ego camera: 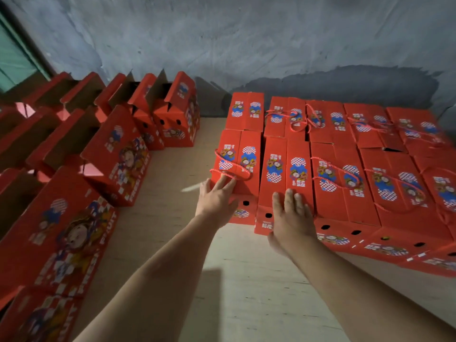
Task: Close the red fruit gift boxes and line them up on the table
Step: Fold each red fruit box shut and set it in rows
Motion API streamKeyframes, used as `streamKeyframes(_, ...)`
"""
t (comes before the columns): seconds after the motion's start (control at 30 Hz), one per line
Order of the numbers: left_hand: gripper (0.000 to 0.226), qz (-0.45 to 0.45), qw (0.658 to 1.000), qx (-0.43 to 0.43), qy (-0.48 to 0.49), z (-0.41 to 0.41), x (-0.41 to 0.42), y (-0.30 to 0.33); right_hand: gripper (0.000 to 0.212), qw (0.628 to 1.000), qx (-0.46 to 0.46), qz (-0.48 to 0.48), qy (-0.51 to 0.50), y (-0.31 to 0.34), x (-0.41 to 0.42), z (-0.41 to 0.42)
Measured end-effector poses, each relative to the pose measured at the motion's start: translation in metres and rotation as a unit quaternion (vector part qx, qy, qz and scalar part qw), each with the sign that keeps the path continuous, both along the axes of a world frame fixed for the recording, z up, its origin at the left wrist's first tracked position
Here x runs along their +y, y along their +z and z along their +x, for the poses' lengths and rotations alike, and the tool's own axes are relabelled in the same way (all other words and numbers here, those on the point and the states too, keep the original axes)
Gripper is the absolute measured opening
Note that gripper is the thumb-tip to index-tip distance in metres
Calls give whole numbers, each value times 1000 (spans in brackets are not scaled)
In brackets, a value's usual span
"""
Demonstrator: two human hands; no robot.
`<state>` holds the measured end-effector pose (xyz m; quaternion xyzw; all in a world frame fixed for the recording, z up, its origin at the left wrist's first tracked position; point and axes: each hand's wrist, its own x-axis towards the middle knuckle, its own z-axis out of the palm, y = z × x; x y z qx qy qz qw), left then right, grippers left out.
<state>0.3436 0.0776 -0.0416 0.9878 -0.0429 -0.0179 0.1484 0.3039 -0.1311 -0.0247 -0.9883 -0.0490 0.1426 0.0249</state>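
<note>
Along the left edge of the pale wooden table (172,183) I see rows of red cardboard fruit gift boxes with printed cartoon labels, still open (118,159), their lid flaps standing up and showing brown insides; they run from the near-left corner back toward the grey plaster wall (246,33).

A bare strip of table separates them from my left hand (217,196). Its fingers are stretched out fairly straight and lie flat on the near end of the leftmost closed red box with a twisted red cord handle (237,166), at the left edge of the closed block. The cord handle lies loose on the lid just beyond the fingertips. I cannot tell whether the thumb hooks over the box's side.

Just to the right, my right hand (292,218) is spread wide, palm down, pressing on the near end of the neighbouring closed red box with a blue-and-white checked label (286,169). This box touches the first along their long sides, so both hands sit side by side on adjacent lids.

Further right, the remaining closed red boxes (370,169) fill the far-right part of the table in tight rows, lids flat, several with cord handles lying across them.
</note>
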Motion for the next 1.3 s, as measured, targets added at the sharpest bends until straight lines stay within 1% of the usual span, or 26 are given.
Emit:
streamKeyframes(0.07,54,-57,998,-17,8,-21,-1,3,106,1000,14,-5,-21,3,16,-6)
streamKeyframes(0.1,46,-94,995,-38,9,-32,1,5,106,1000,15,10,-22,4,25,-10)
streamKeyframes(0.17,35,-148,986,-75,14,-54,12,10,104,998,6,59,6,4,48,-24)
streamKeyframes(0.23,34,-164,982,-88,43,-79,35,16,104,991,-7,119,55,4,75,-43)
streamKeyframes(0.3,35,-136,982,-108,82,-105,72,26,103,979,5,182,92,6,104,-62)
streamKeyframes(0.4,45,-25,978,-122,170,-145,144,41,103,960,71,232,138,15,149,-87)
streamKeyframes(0.43,50,15,967,-132,217,-159,171,46,103,953,95,244,154,18,163,-95)
streamKeyframes(0.5,65,92,931,-133,326,-183,221,58,102,939,130,269,173,27,189,-107)
streamKeyframes(0.53,78,120,913,-105,376,-193,243,64,101,934,143,277,174,31,201,-113)
streamKeyframes(0.57,91,132,898,-56,416,-202,261,69,99,932,155,281,172,35,212,-118)
streamKeyframes(0.6,100,122,887,-4,445,-208,276,72,98,930,167,283,167,38,221,-123)
streamKeyframes(0.63,102,81,881,45,463,-211,286,75,97,928,176,286,163,40,228,-128)
streamKeyframes(0.67,93,18,879,72,470,-213,293,77,96,926,182,288,161,41,234,-133)
streamKeyframes(0.7,72,-38,881,64,468,-215,296,78,96,924,187,290,162,41,238,-137)
streamKeyframes(0.73,47,-64,886,24,459,-216,299,75,95,924,191,289,163,40,240,-141)
streamKeyframes(0.77,27,-61,890,-18,451,-218,296,74,95,924,193,286,163,39,241,-144)
streamKeyframes(0.8,16,-49,893,-49,444,-220,292,73,94,925,196,283,160,38,241,-146)
streamKeyframes(0.83,10,-39,895,-68,439,-221,286,72,93,926,201,280,155,36,239,-147)
streamKeyframes(0.9,9,-45,901,-80,425,-221,273,72,91,929,208,270,146,35,234,-149)
streamKeyframes(1.0,9,-55,919,-57,386,-215,247,75,87,938,202,257,119,34,223,-148)
streamKeyframes(1.07,9,-59,934,-40,351,-208,224,77,86,938,197,266,105,36,215,-147)
streamKeyframes(1.13,10,-75,939,-26,335,-202,193,77,84,935,184,289,88,37,204,-147)
streamKeyframes(1.23,8,-152,932,-18,328,-201,140,72,69,917,163,364,13,34,182,-146)
streamKeyframes(1.3,13,-218,921,-26,323,-208,102,65,63,886,168,427,-63,36,164,-148)
